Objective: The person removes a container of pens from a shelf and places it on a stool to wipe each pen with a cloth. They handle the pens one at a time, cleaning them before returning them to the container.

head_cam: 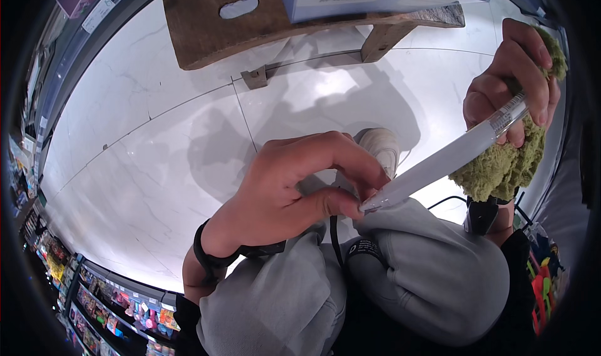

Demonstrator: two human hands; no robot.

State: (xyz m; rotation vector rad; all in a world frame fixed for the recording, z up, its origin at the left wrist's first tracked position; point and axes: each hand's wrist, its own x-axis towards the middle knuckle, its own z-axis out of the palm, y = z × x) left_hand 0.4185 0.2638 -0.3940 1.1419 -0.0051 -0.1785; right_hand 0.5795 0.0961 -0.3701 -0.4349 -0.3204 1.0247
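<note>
Between both hands runs a slim white package [432, 161], slanting up to the right, with clear glossy wrap and a printed code near its upper end. My left hand [286, 187] pinches the lower end between thumb and fingers, above my knees. At the upper end, my right hand [512, 74] grips the package together with a fluffy olive-green plush item [502, 168]. The plush hangs below the right fingers, and another tuft shows above them. Its full shape is hidden behind the hand and package. Dark straps circle both wrists.
A wooden bench [211, 32] with an oval hole stands ahead, a translucent bluish plastic bin [375, 1] on it. Pale marble-like floor tiles [141, 168] lie below. Shelves of packaged goods [127, 309] line the left. Colourful items [542, 285] hang at lower right.
</note>
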